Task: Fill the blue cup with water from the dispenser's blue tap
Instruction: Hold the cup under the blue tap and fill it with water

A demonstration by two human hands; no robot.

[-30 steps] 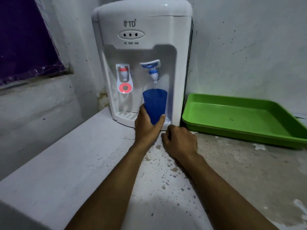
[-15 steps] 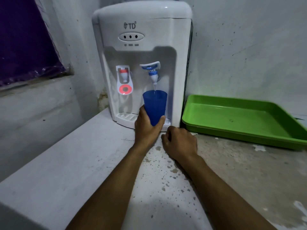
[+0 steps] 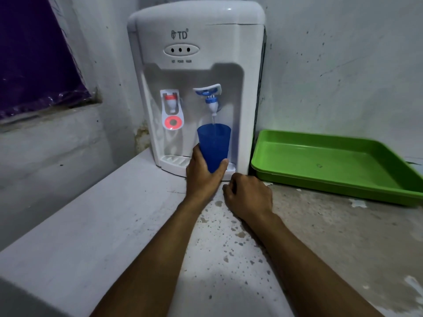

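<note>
Blue cup was kept gripped by the left hand under the blue tap, water running as before; the right hand was curled shut beside it, empty.

A white plastic water dispenser carries grey "TD" lettering and a pale oval panel with three dark dots. Its left tap is white with a red-orange band and a red-orange ring around a grey centre. Its right tap is white with blue bands and a blue-and-white lever. A translucent deep blue plastic cup shows a slightly darker blue lower part. A bright green plastic tray is plain, without pattern. The pale grey-white counter is speckled with brown and dark spots. The wall is whitish with small dark flecks. A dark purple sheet has a faint sheen.
</note>
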